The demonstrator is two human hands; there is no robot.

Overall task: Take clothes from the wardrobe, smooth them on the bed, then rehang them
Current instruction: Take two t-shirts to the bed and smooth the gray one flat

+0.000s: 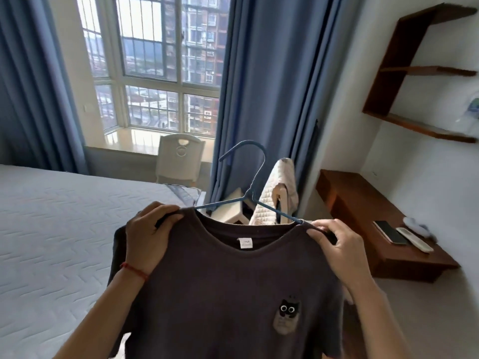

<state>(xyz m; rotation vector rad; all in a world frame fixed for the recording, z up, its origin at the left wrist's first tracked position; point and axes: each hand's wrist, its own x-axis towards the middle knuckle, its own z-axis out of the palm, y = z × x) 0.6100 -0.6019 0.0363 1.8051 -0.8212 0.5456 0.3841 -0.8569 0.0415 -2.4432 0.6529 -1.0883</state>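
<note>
Each grip is clamped on a shoulder of the dark T-shirt (223, 286): left hand (150, 239) and right hand (339, 247) pinch it over the blue hanger (248, 193), held up beside the bed (51, 229). Judging by this, the shirt is being seated for rehanging. The wardrobe is out of view; the hem is cut off.

We see a matt cloth T-shirt (233, 294), a thin coated-wire hanger (255, 177), a quilted mattress (51, 229) and a smooth wooden desk (363, 216).
</note>
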